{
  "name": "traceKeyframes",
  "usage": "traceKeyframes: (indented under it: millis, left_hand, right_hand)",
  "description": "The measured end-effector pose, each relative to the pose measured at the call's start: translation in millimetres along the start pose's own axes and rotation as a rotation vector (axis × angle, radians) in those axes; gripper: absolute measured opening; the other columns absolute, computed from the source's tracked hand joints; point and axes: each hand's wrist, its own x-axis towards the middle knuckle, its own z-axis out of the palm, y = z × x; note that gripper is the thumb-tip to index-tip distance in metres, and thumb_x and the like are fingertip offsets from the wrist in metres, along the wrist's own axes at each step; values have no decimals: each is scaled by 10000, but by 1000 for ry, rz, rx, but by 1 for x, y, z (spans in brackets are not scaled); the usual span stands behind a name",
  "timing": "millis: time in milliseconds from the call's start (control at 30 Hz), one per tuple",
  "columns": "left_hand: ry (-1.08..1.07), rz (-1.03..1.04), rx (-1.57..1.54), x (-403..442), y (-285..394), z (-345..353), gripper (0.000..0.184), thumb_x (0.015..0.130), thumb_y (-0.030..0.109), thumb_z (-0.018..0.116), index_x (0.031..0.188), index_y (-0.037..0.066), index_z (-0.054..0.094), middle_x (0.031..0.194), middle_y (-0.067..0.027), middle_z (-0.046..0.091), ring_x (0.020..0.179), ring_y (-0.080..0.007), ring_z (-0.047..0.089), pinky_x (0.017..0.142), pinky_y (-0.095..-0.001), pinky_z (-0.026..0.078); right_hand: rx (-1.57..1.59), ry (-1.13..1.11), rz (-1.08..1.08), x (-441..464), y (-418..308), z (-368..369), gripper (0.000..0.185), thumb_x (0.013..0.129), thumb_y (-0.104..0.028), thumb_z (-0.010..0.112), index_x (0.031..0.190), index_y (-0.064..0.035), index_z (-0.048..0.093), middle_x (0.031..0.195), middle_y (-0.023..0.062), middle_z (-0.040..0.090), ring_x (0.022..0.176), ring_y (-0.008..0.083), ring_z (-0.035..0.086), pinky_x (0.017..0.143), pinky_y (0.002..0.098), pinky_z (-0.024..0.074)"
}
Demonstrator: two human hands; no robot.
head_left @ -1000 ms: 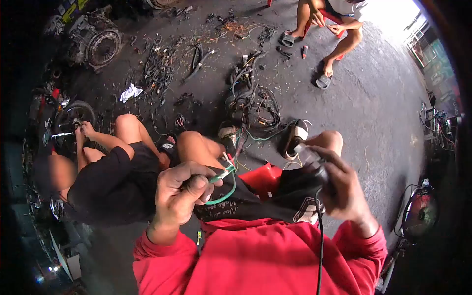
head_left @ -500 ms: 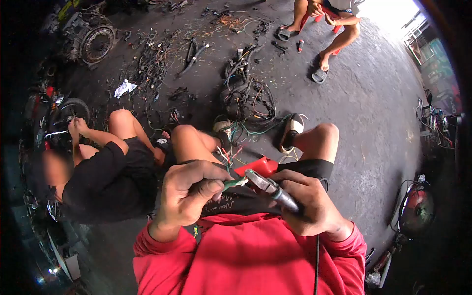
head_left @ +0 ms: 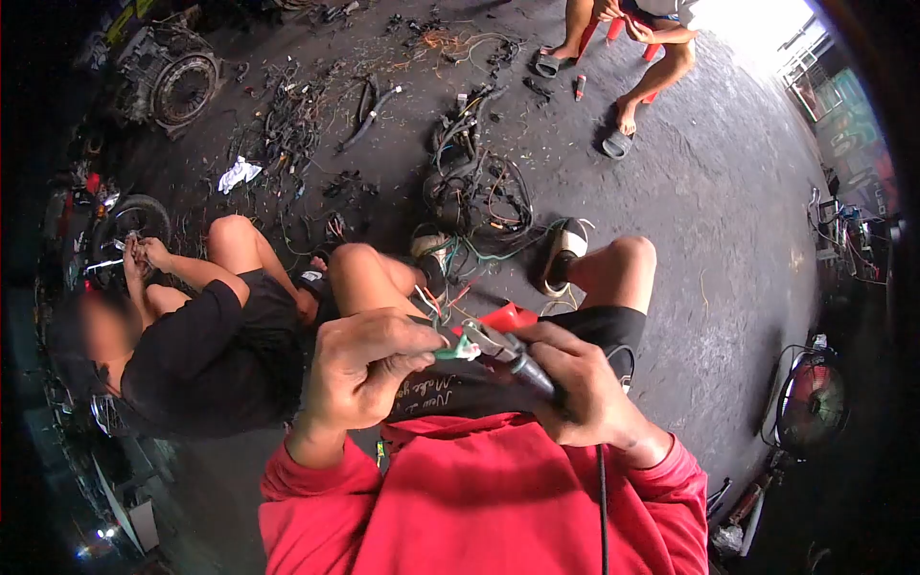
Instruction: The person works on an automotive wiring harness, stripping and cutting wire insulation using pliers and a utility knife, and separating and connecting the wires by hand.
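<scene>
My left hand (head_left: pixel 366 372) pinches a green wire (head_left: pixel 448 354) between thumb and fingers, in front of my lap. A pale, frayed-looking part shows at the wire's end. My right hand (head_left: pixel 586 385) is closed around the dark handles of a pair of pliers (head_left: pixel 496 345). The metal jaws point left and meet or nearly touch the wire end; whether they grip it I cannot tell. Behind the pliers, a red piece of material (head_left: pixel 508 317) lies by my lap, and loose red and white wire ends (head_left: pixel 443 303) stick up.
A bundle of wiring harness (head_left: pixel 489 196) lies on the floor beyond my feet, with more cable scraps (head_left: pixel 292 125) to its left. A person in black (head_left: pixel 196 355) sits at my left; another person's legs (head_left: pixel 661 77) show at the top. A fan (head_left: pixel 813 404) stands right.
The plier jaws have tipped and turned slightly, and more of the green wire's end shows. Both hands have moved a little left. The person at left has shifted their hands slightly.
</scene>
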Motion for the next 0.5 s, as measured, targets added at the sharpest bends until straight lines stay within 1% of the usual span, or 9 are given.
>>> traceKeyframes:
  millis: [33,67,133,167,233,367,400,433,500]
  left_hand:
    - [56,-20,53,0,1,1,115,873,103,652,849,-9,654,685,-97,631,568,-161,579,530,-262,434]
    - [58,-18,55,-2,2,2,115,873,103,652,849,-9,654,685,-97,631,568,-161,579,530,-262,434]
    - [212,55,263,-5,4,5,121,882,104,643,883,-17,657,733,-110,660,619,-168,609,567,-258,462]
    - [210,55,262,-6,4,7,121,882,104,643,883,-17,657,733,-110,660,619,-168,609,567,-258,462]
    - [284,83,355,-9,3,15,103,877,79,641,899,-21,655,778,-122,679,668,-178,634,604,-262,486]
    - [297,46,319,-13,0,22,74,858,38,648,895,-26,652,787,-120,682,679,-190,643,620,-278,498]
    - [273,81,315,-13,-1,22,102,830,-22,649,931,-24,655,799,-128,685,682,-208,662,619,-289,519]
    - [250,114,311,-13,-1,22,177,801,-83,649,967,-22,659,811,-136,688,685,-226,681,618,-301,540]
    - [229,136,341,-10,0,22,183,799,-85,652,970,-21,658,798,-135,683,676,-225,679,606,-298,538]
  right_hand:
    - [-88,-9,-40,0,2,-3,519,543,47,576,1061,53,594,1223,260,546,1140,422,548,947,467,463]
    - [-88,-10,-43,-1,0,-4,519,543,47,576,1061,53,594,1223,260,546,1140,422,548,947,467,463]
    - [-280,35,-2,-5,-5,-3,568,540,44,591,1108,66,563,1360,286,450,1242,460,463,1002,497,421]
    - [-281,21,0,-9,-3,0,607,535,38,599,1139,66,536,1410,294,397,1264,488,421,1025,526,388]
    - [-250,27,-6,-11,-7,5,605,536,36,601,1136,67,534,1406,295,400,1257,484,429,1023,524,391]
    - [-228,45,1,-12,-12,13,588,542,34,601,1125,70,533,1385,290,417,1234,480,446,1008,528,405]
    - [-227,46,8,-11,-13,14,584,543,33,602,1122,69,533,1376,290,424,1228,480,449,1003,529,410]
    - [-228,49,10,-11,-13,15,584,543,33,602,1122,69,533,1376,290,424,1228,480,449,1003,529,410]
    - [-229,71,4,-11,-13,16,562,548,33,603,1104,71,539,1315,282,468,1183,466,486,976,519,432]
